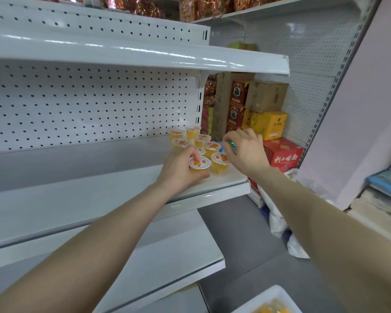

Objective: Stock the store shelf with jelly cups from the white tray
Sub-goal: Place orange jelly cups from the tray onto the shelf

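The left hand grips an orange jelly cup at the front of the middle shelf. The thumb is curled under the cup's near side and the fingers wrap over its far rim. The cup is upright, with its printed foil lid facing up, and its base looks to be on or just above the shelf surface.

It sits at the front-left corner of the group of cups already stocked at the shelf's right end. It is just beside a front-row cup on its right. Bare shelf runs away to the left, so later cups probably belong on that side, which the left hand reaches more easily.

The right hand hovers over the group's right edge with its fingers curled round a green-topped item. This is probably another cup, but blur and the fingers hide too much to be sure. Any gap it could go into lies below and to the left of those fingers, between the front-row cup and the shelf's end.

The white tray is down at the bottom right, well apart from both hands (a few orange cups show inside it). Stacked cartons stand beyond the shelf's end.
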### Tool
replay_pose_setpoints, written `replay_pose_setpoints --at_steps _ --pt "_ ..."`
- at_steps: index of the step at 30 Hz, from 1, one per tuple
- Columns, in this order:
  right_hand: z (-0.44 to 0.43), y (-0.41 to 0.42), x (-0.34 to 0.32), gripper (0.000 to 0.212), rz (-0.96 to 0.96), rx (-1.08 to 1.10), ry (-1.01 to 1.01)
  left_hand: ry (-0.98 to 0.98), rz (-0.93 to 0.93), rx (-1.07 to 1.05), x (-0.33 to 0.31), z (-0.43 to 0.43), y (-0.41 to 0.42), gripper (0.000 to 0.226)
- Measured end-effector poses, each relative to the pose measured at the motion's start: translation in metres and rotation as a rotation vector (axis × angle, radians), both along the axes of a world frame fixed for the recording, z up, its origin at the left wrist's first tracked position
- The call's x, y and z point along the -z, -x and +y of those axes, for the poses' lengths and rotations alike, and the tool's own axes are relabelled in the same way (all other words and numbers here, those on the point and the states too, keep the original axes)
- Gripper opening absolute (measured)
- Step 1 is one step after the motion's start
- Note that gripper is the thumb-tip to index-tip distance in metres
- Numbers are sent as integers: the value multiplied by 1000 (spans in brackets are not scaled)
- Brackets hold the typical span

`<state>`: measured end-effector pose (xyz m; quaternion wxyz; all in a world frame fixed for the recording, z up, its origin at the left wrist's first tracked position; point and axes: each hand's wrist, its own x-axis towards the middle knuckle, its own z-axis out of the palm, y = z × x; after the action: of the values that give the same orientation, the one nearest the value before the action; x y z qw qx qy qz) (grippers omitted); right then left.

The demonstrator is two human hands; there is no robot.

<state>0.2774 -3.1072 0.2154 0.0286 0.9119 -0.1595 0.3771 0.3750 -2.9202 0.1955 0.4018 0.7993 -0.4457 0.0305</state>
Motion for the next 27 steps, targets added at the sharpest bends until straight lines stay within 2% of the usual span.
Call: replay_pose_setpoints --at_steps 6,12,19,23,27 --pt "-1 2 8 22 11 13 -7 -4 -79 -26 3 3 4 44" --pt "14 15 8 36 17 44 15 -63 -110 -37 -1 16 10 41" --pt "32 58 18 32 -5 85 136 -67 -262 -74 3 39 30 51" --pt "46 95 42 32 -12 118 172 -16 -308 -55 16 51 56 51" --pt "60 140 86 33 29 146 135 46 -333 4 42 62 95 41"
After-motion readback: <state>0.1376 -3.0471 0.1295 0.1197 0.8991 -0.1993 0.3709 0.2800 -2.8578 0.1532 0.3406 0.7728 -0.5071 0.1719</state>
